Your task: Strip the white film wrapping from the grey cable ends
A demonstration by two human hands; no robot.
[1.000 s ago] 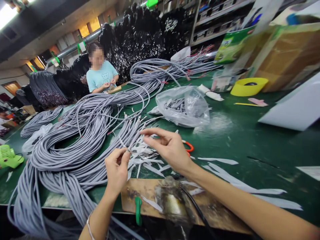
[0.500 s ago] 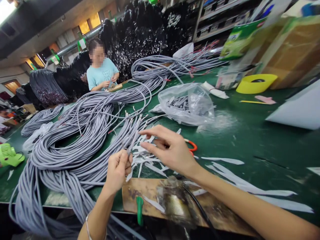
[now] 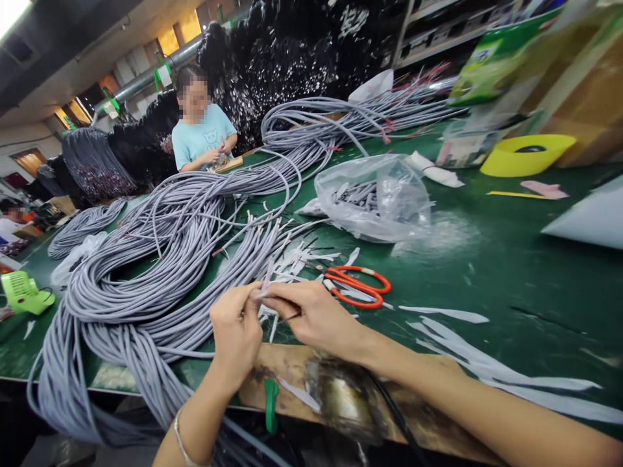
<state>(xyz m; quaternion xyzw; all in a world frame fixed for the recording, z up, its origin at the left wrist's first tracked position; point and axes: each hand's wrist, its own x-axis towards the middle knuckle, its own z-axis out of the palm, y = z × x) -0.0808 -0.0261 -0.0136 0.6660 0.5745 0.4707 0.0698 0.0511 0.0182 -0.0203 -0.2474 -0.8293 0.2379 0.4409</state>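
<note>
My left hand (image 3: 237, 327) is closed in a pinch around the end of a grey cable (image 3: 267, 274), whose pale tip points up past the fingers. Thumb and fingertips of my right hand (image 3: 318, 318) meet the left fingertips and pinch the same cable end. Whether a thin white strip is also between the fingers cannot be made out. Behind the right hand lie orange-handled scissors (image 3: 360, 285), blades toward a litter of white strips (image 3: 292, 263). Coiled grey cables (image 3: 146, 259) fill the table to the left of my hands.
A clear plastic bag (image 3: 372, 198) of small grey pieces stands beyond the scissors. Long white strips (image 3: 491, 363) lie under my right forearm. At the table edge are a wooden board (image 3: 260, 383) and a green clamp handle (image 3: 271, 405). Across the table, a person (image 3: 204, 136) handles something small.
My right hand has come down and left, closing from a loose spread onto the cable end at my left fingers. The scissors now show more fully. The view has shifted slightly.
</note>
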